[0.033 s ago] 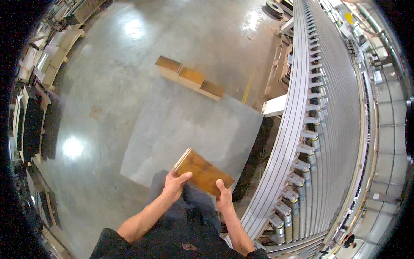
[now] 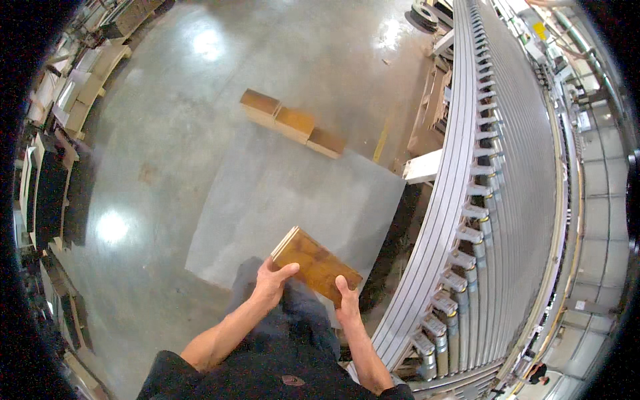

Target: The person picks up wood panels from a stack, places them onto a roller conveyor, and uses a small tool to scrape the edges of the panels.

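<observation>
Your left hand point(image 2: 270, 285) was closed on the near left edge of the brown wooden board point(image 2: 316, 265), thumb over the top face, and your right hand point(image 2: 347, 300) was closed on its near right edge. You held the board in the air at waist height, tilted, above the grey mat point(image 2: 293, 200) on the concrete floor point(image 2: 167, 120). The roller conveyor point(image 2: 493, 220) ran just beside you on the right. Three similar stacked wooden blocks point(image 2: 293, 123) lay in a row past the far edge of the mat. As a judgement, the board was in hand but not yet set down anywhere.
</observation>
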The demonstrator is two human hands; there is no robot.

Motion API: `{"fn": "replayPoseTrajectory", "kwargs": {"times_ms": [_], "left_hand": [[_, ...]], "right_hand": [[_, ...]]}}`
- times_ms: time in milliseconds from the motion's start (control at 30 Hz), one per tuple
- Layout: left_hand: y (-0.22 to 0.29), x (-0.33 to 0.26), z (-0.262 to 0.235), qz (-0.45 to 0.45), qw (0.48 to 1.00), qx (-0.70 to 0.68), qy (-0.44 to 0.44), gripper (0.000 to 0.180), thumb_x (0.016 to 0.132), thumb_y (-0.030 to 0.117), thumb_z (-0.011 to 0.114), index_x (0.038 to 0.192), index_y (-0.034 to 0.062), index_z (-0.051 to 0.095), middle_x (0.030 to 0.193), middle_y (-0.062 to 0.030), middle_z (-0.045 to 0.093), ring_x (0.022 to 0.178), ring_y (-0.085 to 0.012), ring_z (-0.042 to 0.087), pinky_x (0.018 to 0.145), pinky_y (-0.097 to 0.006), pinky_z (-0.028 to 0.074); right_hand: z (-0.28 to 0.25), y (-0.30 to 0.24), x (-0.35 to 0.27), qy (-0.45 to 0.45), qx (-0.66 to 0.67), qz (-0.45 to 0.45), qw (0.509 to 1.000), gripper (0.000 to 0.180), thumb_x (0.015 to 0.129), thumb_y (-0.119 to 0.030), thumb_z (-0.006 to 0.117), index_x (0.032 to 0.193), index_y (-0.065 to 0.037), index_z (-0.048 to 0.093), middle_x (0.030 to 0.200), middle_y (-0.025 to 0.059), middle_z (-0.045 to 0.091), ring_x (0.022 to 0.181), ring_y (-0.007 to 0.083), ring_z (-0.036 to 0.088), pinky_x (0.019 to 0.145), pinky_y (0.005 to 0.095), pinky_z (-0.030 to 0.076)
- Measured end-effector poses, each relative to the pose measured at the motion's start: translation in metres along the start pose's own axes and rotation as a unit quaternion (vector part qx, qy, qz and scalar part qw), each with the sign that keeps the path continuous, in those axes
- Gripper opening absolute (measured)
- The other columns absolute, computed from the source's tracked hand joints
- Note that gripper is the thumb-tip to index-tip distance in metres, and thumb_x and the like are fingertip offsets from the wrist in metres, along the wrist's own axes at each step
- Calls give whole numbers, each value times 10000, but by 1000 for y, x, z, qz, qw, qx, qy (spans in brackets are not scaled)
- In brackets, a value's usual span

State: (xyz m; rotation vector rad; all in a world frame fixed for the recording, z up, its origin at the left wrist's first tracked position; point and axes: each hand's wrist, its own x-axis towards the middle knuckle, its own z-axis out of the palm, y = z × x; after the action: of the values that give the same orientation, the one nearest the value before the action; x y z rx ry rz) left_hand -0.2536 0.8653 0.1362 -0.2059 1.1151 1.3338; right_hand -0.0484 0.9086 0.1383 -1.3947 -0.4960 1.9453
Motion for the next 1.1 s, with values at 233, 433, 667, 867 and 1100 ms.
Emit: {"fn": "replayPoseTrajectory", "kwargs": {"times_ms": [233,433,667,867,1100], "left_hand": [[60,139,89,34,999,18,-14,682,775,65,831,1370,-35,513,1256,-103,622,1179,-219,574,1044,-363,443],[65,291,113,6,1000,-17,20,634,767,86,846,1323,-3,555,1202,-67,653,1120,-192,612,1007,-356,485],[86,434,141,-50,998,-12,45,607,769,67,843,1306,7,566,1200,-64,660,1087,-189,630,997,-344,496],[68,556,137,-75,990,-97,76,592,800,36,806,1336,-24,562,1270,-93,638,1162,-215,607,1026,-364,472],[13,687,99,-81,987,-49,132,562,817,19,777,1340,-16,574,1244,-81,657,1135,-195,612,1017,-332,461]], "right_hand": [[25,-88,138,17,-88,-42,995,745,851,-402,805,1417,-49,473,1341,64,556,1227,217,540,1037,389,449],[38,-135,279,30,-162,25,986,769,849,-451,798,1413,-36,480,1345,64,555,1220,215,540,1026,388,451],[41,-169,423,63,-221,50,972,855,812,-512,812,1422,-22,467,1356,72,542,1248,220,513,1067,388,414],[30,-157,559,48,-274,56,959,848,823,-542,788,1408,-10,480,1343,80,550,1232,223,515,1049,376,410],[-29,-97,706,3,-320,76,944,759,837,-479,784,1356,12,528,1319,116,585,1216,253,543,1053,400,414]]}}
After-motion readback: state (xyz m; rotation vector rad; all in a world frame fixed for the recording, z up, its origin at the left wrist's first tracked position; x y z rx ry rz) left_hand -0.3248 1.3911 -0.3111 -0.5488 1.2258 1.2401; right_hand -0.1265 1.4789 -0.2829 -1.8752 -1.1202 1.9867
